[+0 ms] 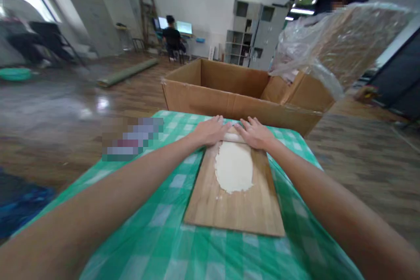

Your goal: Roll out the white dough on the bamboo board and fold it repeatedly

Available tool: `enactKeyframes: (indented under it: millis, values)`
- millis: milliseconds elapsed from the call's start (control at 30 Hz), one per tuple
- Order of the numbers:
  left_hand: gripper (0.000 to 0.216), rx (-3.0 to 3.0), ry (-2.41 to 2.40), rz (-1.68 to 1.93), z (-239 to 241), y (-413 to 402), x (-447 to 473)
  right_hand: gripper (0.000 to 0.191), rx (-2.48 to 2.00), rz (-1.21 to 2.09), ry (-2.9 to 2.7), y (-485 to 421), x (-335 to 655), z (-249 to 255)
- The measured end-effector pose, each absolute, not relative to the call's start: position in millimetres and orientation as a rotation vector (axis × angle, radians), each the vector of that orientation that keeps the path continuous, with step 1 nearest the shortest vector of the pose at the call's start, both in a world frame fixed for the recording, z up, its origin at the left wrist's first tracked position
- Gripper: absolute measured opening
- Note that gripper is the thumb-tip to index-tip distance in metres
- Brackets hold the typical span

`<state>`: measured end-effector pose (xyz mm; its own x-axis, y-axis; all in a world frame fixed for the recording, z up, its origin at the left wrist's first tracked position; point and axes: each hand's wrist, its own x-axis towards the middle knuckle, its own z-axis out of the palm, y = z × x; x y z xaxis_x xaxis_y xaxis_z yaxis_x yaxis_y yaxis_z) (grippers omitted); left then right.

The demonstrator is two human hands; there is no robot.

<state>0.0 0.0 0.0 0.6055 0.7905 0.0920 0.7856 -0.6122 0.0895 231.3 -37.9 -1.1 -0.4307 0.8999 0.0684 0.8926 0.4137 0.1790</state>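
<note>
A flat oval of white dough (233, 167) lies on a wooden board (234, 210) on the green checked tablecloth (157, 236). At the far end of the dough lies a pale rolling pin (233, 138). My left hand (211, 130) rests flat on the pin's left end with fingers stretched out. My right hand (255, 133) lies flat on its right end, fingers likewise extended. Both arms reach far forward over the table.
An open cardboard box (236, 92) stands just beyond the table's far edge, with a plastic-wrapped bundle (337, 43) at its right. A rolled mat (126, 73) lies on the wooden floor at left. A person sits at a desk with monitors in the background.
</note>
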Motion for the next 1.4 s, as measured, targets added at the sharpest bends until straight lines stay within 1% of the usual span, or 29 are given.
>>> enactKeyframes:
  millis: [100, 200, 333, 433, 633, 800, 967, 1067, 1133, 1233, 1300, 1400]
  values:
    - [0.053, 2.728, 1.405, 0.157, 3, 11, 6, 0.061, 1.644, 0.289, 2.589, -27, 232, 2]
    - [0.052, 2.748, 1.413, 0.200, 4, 5, 6, 0.065, 1.709, 0.257, 2.629, -33, 230, 3]
    - [0.064, 2.773, 1.473, 0.283, 0, -22, 0, 0.079, 1.930, 0.234, 2.633, -60, 222, 2]
    - [0.073, 2.736, 1.525, 0.361, -3, -46, -4, 0.084, 2.002, 0.245, 2.620, -83, 214, 0]
    - [0.076, 2.855, 1.396, 0.364, -5, -95, -17, 0.087, 1.971, 0.226, 2.653, -130, 205, 3]
    - [0.079, 2.923, 1.342, 0.438, -8, -153, -34, 0.082, 1.883, 0.271, 2.772, -188, 202, 3]
    - [0.068, 2.947, 1.268, 0.569, -7, -197, -48, 0.082, 1.713, 0.301, 2.920, -228, 205, 1]
    - [0.048, 2.921, 1.295, 0.609, -4, -192, -50, 0.071, 1.654, 0.244, 2.956, -227, 212, 3]
    - [0.036, 2.893, 1.300, 0.565, -2, -179, -50, 0.062, 1.663, 0.201, 2.961, -219, 217, 5]
    - [0.023, 2.853, 1.262, 0.483, 0, -161, -57, 0.053, 1.706, 0.172, 2.983, -204, 221, 7]
    - [0.020, 2.834, 1.267, 0.481, 3, -157, -66, 0.051, 1.714, 0.168, 3.007, -193, 219, 7]
    - [0.024, 2.844, 1.301, 0.472, 6, -160, -78, 0.055, 1.662, 0.138, 3.026, -174, 211, 6]
